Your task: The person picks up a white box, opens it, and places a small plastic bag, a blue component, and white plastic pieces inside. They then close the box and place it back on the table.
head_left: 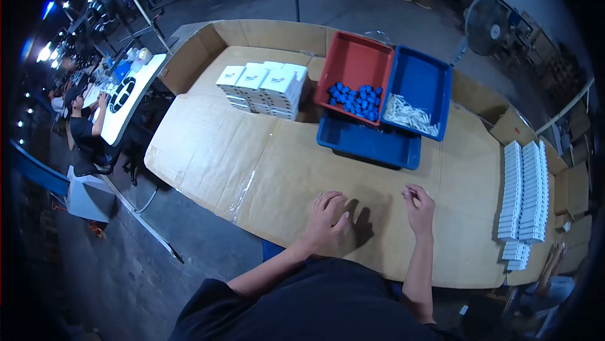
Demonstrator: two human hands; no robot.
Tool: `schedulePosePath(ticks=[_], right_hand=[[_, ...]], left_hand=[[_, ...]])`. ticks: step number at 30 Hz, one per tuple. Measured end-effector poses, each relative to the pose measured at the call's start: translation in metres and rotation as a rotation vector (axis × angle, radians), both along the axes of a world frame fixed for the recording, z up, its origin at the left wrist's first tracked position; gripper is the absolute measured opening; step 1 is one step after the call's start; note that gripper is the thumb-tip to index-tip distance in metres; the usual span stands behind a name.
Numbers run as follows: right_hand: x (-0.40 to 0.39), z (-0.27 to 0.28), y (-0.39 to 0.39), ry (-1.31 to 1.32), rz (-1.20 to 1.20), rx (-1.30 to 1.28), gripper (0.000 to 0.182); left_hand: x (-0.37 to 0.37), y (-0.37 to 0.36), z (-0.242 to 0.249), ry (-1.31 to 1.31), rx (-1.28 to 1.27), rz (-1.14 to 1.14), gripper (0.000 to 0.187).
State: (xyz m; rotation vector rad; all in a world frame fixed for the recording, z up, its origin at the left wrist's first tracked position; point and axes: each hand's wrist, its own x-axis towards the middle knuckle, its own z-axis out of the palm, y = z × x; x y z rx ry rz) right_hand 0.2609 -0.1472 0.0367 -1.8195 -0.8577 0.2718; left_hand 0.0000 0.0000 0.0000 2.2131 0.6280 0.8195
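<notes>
Hovering over the cardboard-covered table, my left hand (pixel 326 220) has its fingers spread and holds nothing. My right hand (pixel 420 210) is raised to the right of it, fingers curled in toward the thumb; whether something small sits between them I cannot make out. Beyond both hands lies an upside-down or shallow blue tray (pixel 368 144), partly under a red tray (pixel 356 57) with small blue parts (pixel 356 100) heaped at its near end. Beside it, another blue tray (pixel 421 76) carries a pile of white slender parts (pixel 409 114).
White boxes (pixel 265 86) are stacked at the back left. Long rows of white pieces (pixel 523 193) stand along the right edge. Cardboard walls (pixel 271 35) border the table's far side. A co-worker (pixel 85 120) sits at a white table on the left; a fan (pixel 486 26) stands behind right.
</notes>
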Motion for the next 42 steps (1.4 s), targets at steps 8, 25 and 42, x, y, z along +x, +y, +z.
schedulePosePath(ticks=[8,25,42], right_hand=[[-0.022,0.121,0.243,0.001,0.342,0.018,0.024],[-0.009,0.053,0.639,-0.520,0.828,-0.659,0.054],[-0.055,0.138,0.564,-0.345,0.652,0.267,0.035]], left_hand=[[-0.022,0.024,-0.002,0.048,-0.003,0.285,0.047],[-0.026,0.036,0.005,0.149,-0.074,0.218,0.056],[-0.026,0.036,0.004,0.142,-0.058,0.217,0.054]])
